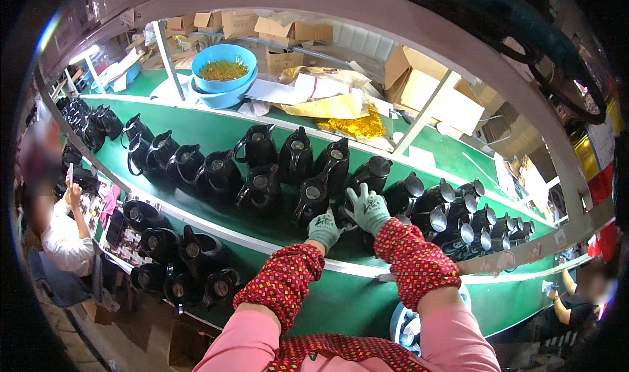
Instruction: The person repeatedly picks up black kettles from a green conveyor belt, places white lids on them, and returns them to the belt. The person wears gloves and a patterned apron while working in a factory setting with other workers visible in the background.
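Both my hands wear pale green gloves with dark printing, below patterned red oversleeves, and reach over a green conveyor belt (308, 237) crowded with black jugs. My right hand (369, 210) spreads its fingers just in front of a black jug (375, 171); whether it touches that jug I cannot tell. Close to its left, my left hand (324, 230) is at the base of another black jug (311, 195), one finger pointing up. The rest of its fingers are hidden. Something dark shows in the gap between my hands, too covered to make out.
More black jugs (219, 172) line the belt on both sides. Several others (160, 241) stand on the near left. Beyond the belt are blue basins (224, 67), golden shredded film (357, 123) and cardboard boxes (426, 77). A metal frame post (426, 113) rises there. People sit at left and right.
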Demonstrator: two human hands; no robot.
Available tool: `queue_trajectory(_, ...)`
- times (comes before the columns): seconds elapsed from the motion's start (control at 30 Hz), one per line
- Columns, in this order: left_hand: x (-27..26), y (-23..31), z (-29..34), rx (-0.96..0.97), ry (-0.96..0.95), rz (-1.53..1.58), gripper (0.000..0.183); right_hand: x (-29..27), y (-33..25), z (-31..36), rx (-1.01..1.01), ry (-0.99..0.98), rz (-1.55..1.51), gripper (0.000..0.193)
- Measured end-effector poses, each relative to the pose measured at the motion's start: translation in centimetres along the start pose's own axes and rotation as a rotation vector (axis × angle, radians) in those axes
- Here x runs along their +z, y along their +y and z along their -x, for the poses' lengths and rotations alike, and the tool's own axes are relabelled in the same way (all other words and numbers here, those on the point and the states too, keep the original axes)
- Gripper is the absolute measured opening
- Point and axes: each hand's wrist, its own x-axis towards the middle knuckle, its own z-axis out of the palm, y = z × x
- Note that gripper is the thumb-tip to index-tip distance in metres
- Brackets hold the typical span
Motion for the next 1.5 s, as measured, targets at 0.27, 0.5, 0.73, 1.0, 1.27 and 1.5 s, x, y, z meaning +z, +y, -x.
queue_trajectory(0.27, 0.6, 1.0, -0.3, 0.028, -0.105, 0.033, 0.092, -0.7, -0.1, 0.2, 0.066, -0.043, -0.06, 0.074)
queue_trajectory(0.5, 0.2, 2.4, -0.2, 0.017, -0.099, -0.088, 0.096, 1.3, 2.8, 0.1, -0.163, -0.029, -0.008, 0.072)
queue_trajectory(0.73, 2.1, 1.0, -0.2, 0.009, -0.029, -0.084, 0.071, 1.2, -1.0, -0.3, 0.212, 0.011, -0.082, 0.066)
queue_trajectory(1.0, 1.5, 1.8, 0.0, 0.009, -0.058, -0.164, 0.083, 1.6, 1.7, 0.6, -0.018, -0.026, -0.073, 0.07)
queue_trajectory(1.27, 0.6, 3.3, -0.6, -0.096, -0.117, 0.022, 0.089, 2.6, -1.7, 2.4, 0.485, 0.189, -0.266, 0.071)
queue_trajectory(1.5, 1.0, 3.9, 5.2, -0.007, 0.271, 0.05, 0.112, 0.9, -5.2, 19.9, -0.118, 0.188, -0.822, 0.055)
